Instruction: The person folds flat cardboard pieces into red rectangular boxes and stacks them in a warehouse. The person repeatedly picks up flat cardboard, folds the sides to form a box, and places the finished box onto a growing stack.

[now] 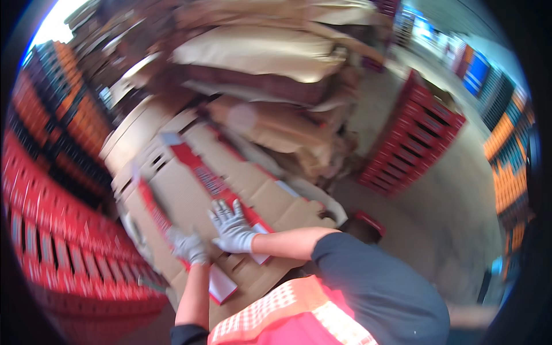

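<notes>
A large flattened cardboard box [253, 181], brown with red printed strips, lies in front of me on a pile of flat cardboard. My right hand [233, 229], in a pale grey glove, rests palm down on it beside the middle red strip [198, 172], fingers spread. My left hand [190, 247], gloved the same way, lies on the left red strip [152, 204] with its fingers stretched forward and slightly blurred. Neither hand appears to grip anything. White end flaps [223, 284] show near my left wrist.
Tall stacks of red plastic crates [69, 241] stand close on the left, with orange and black crates [69, 98] behind. Brown paper-covered bundles [259, 52] are piled ahead. Another red crate stack [411, 135] stands on the floor at right, near a small red object [370, 223].
</notes>
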